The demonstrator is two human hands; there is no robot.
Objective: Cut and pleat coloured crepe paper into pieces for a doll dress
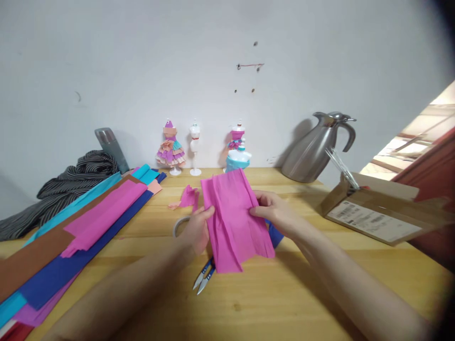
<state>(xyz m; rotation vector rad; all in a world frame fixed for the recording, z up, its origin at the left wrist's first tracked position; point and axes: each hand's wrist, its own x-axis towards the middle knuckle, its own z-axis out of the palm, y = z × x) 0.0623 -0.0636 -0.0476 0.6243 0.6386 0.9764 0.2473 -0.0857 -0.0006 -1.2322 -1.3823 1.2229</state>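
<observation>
A creased sheet of pink crepe paper (236,222) is held up over the wooden table. My left hand (199,229) pinches its left edge, thumb in front. At the right edge my right hand (272,213) grips it the same way, with fingers behind the sheet. Blue-handled thread snips (204,278) lie below, their handles partly hidden by the paper. Something blue (275,234) shows behind the sheet's lower right. A roll of tape (178,226) is partly covered by my left hand, and pink scraps (188,196) rest beyond it.
Stacked colored paper (106,213), a striped cloth (78,177) and a bottle (112,149) are at the left. Small mannequins stand by the wall, one in a ruffled dress (170,149). At the right are a steel jug (313,149) and a cardboard box (377,208).
</observation>
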